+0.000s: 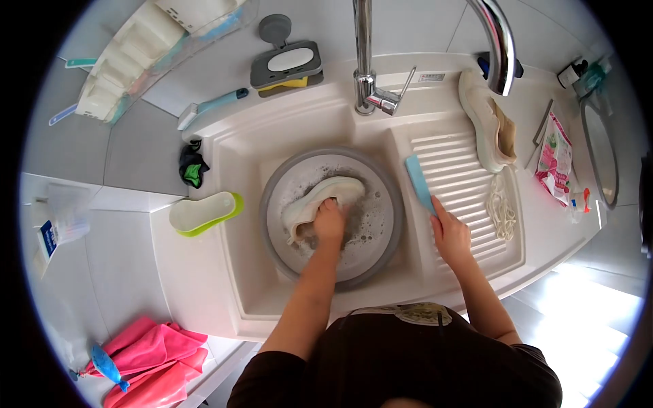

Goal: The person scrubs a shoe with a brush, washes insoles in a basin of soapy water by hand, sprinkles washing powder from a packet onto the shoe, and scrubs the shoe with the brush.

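In the sink's left bowl stands a round grey-rimmed basin [269,224] with cloudy, sudsy water. A wet cream-white shoe [307,205] lies in it on its side, toe to the upper right. My left hand [329,221] grips the shoe near its opening; some fingertips are hidden. Over the ribbed washboard [442,145] on the right, my right hand [451,234] is closed around the lower end of a light-blue brush [417,178]. Its bristles do not show. The matching shoe [479,119] rests at the washboard's upper right, with loose white shoelaces [502,212] below it.
A chrome faucet [364,85] rises behind the basin. To the left are a green-edged white scrubbing brush [204,212], a blue-handled brush [214,105] and a soap dish [286,66]. Pink rubber gloves [153,353] lie lower left. A pink-white packet [555,160] sits right.
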Motion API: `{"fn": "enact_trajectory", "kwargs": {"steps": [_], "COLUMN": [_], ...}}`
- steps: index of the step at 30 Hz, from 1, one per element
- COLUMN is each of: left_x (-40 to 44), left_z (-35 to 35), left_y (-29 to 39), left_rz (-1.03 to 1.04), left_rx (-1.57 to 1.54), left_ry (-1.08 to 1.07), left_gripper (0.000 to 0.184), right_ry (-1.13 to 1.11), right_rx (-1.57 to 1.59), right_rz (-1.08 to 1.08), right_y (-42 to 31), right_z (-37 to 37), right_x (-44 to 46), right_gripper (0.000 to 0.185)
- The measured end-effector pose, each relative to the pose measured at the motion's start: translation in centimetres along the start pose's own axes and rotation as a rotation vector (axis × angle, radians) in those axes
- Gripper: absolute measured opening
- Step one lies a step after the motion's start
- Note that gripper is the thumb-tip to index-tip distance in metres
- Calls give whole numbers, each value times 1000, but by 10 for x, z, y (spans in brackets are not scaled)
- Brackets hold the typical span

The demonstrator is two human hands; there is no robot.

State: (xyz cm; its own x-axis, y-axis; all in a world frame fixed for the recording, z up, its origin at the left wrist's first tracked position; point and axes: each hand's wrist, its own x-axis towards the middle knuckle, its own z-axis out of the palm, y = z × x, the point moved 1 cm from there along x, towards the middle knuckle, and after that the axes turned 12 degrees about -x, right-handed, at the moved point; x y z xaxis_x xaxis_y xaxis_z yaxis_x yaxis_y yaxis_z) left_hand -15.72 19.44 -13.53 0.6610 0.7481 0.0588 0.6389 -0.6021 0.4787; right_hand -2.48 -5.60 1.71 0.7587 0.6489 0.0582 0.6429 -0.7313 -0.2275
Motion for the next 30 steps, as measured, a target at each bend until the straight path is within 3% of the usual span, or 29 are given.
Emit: {"fn": "enact_trajectory", "kwargs": {"steps": [2,4,5,11,15,17,21,23,27,29,30], "left_x": [11,21,25,36,3,-15,-27,-27,-26,-20,-15], "left_z": [0,-10,-16,-17,5,-4,-24,-61,-105,-115,-116], "left_y": [-9,-11,-6,4,-9,-3,-5,8,23,23,19], "left_rz": [68,294,234,126,201,114,149,95,83,67,69], "left_rx": [58,30,71,70,28,44,-42,18,146,97,97], "left_ry": [-38,-89,-231,-386,-259,-499,-533,-752,-778,-411,-406], "left_gripper": [51,43,42,40,38,41,41,40,36,46,46], "right_ry": [31,16,21,0,40,43,50,52,82,52,57], "right_rx": [-32,-67,-98,-158,-169,-138,-129,-115,-106,-85,-85], "right_rz": [-4,8,18,37,26,32,37,33,15,22,20], "right_y": [0,-3,-6,-8,-8,-8,-6,-5,-5,-5,-5], "right_z": [3,3,3,4,3,3,4,4,2,0,0], "right_x": [1,1,1,2,0,-2,-2,-4,-4,-5,-5], "right_gripper": [46,46,47,50,49,48,48,47,46,43,43]}}
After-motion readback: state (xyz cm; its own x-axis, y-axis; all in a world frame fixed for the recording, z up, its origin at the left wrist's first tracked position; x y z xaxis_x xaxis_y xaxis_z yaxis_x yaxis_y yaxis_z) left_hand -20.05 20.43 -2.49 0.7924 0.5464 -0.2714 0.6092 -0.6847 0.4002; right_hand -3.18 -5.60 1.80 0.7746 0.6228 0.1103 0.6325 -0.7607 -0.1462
